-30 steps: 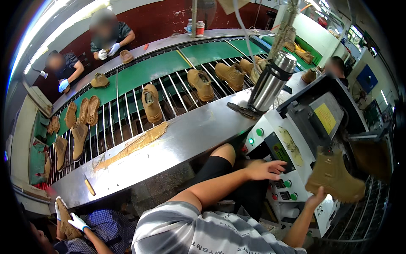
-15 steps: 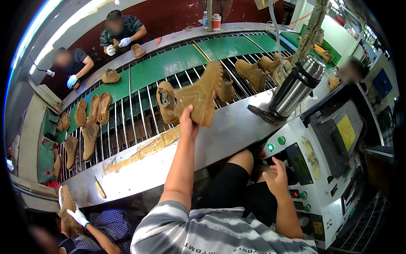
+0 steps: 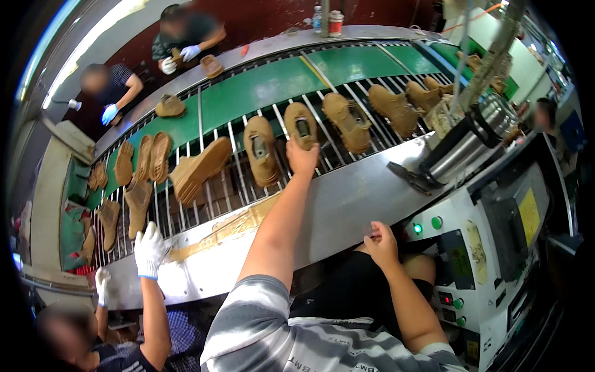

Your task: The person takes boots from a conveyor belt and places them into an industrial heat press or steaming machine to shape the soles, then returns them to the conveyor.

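My left hand (image 3: 303,159) reaches over the metal ledge and grips the near end of a tan boot (image 3: 300,118), which stands on the rollers with its opening upward. Left of it stands a similar tan boot (image 3: 261,152), apart from my fingers. Another tan boot (image 3: 201,170) lies tipped on its side farther left, its sole partly showing. To the right are more tan boots (image 3: 347,121) along the rollers. Above my lap, my right hand (image 3: 380,243) is loosely curled, a gap between thumb and fingers, and I see nothing held in it.
A steel thermos (image 3: 465,146) stands on the ledge (image 3: 347,192) at right, beside a white control panel (image 3: 455,232). A co-worker's white-gloved hand (image 3: 149,249) extends over the ledge at left. Two people work across the green conveyor (image 3: 251,90). Loose soles (image 3: 160,156) lie at far left.
The raised boot has left my left hand, and one now lies tipped on the rollers at left. That hand grips another boot. A co-worker's gloved hands no longer hold a boot.
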{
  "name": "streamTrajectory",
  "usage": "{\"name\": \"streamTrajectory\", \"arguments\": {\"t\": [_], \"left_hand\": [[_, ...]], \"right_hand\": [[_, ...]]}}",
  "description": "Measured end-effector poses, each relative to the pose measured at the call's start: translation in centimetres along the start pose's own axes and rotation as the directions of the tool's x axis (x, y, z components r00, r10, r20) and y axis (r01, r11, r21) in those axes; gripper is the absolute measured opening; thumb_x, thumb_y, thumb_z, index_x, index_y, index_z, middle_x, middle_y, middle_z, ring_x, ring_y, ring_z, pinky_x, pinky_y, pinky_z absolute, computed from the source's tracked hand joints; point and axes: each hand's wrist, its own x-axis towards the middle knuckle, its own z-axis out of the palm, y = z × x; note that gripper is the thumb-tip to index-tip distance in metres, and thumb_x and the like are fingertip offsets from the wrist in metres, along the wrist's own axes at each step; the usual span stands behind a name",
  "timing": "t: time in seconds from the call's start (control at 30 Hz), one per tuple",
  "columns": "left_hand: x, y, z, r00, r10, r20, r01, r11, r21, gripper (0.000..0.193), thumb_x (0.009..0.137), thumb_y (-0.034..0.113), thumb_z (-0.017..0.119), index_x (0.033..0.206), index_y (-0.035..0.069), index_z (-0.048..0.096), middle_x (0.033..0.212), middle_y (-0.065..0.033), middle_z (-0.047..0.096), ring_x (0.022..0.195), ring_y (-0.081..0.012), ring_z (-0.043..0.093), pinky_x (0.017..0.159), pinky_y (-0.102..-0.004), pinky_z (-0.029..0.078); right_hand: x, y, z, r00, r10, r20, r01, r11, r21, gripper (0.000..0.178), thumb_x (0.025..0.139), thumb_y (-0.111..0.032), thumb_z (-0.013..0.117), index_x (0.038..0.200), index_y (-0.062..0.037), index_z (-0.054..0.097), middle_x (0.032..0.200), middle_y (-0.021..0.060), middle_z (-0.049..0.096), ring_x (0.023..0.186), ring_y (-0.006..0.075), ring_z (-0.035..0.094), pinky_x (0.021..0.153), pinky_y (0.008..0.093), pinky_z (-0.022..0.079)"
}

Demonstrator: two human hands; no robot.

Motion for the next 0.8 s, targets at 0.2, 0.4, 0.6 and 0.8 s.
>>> {"name": "streamTrajectory", "arguments": {"t": [0.2,0.4,0.6,0.8], "left_hand": [[-2.2,-1.5,-8.7,0.915,0.237,0.328,-0.175,0.962,-0.208,0.024,0.083,0.009,0.067,0.105,0.001,0.065,0.090,-0.0108,0.069,0.083,-0.0194,0.068,0.075,-0.0293,0.054],[3.7,-5.3,-22.6,0.814,0.579,-0.032,-0.518,0.751,0.410,0.030,0.069,0.007,0.067,0.099,0.004,0.063,0.098,-0.0133,0.063,0.097,-0.0339,0.057,0.088,-0.0443,0.044],[7.9,-12.6,-28.9,0.949,0.187,0.255,-0.297,0.250,0.922,0.084,0.069,0.022,0.073,0.145,0.016,0.037,0.152,-0.0161,0.028,0.139,-0.0350,0.027,0.114,-0.0534,0.018],[12.2,-11.7,-27.9,0.954,0.099,0.283,-0.297,0.201,0.933,0.078,0.074,0.019,0.070,0.144,0.021,0.036,0.155,-0.0161,0.023,0.142,-0.0361,0.024,0.111,-0.0559,0.021]], "right_hand": [[3.5,-0.4,7.3,0.969,-0.151,-0.197,0.092,0.956,-0.279,0.010,0.072,-0.013,0.068,0.079,-0.0112,0.061,0.070,0.0026,0.058,0.069,0.0261,0.058,0.061,0.0405,0.047],[3.7,-0.2,8.0,0.948,-0.185,-0.258,0.093,0.939,-0.330,0.009,0.071,-0.012,0.066,0.070,-0.0139,0.057,0.061,0.0007,0.051,0.062,0.0260,0.054,0.056,0.0416,0.043],[3.9,-0.3,8.0,0.939,-0.189,-0.286,0.088,0.940,-0.331,0.011,0.071,-0.012,0.065,0.068,-0.0132,0.054,0.061,0.0010,0.051,0.062,0.0262,0.054,0.056,0.0411,0.043],[3.9,-0.9,7.6,0.940,-0.168,-0.297,0.073,0.949,-0.305,0.012,0.070,-0.011,0.064,0.067,-0.0132,0.053,0.062,0.0022,0.052,0.062,0.0270,0.054,0.055,0.0416,0.043]]}}
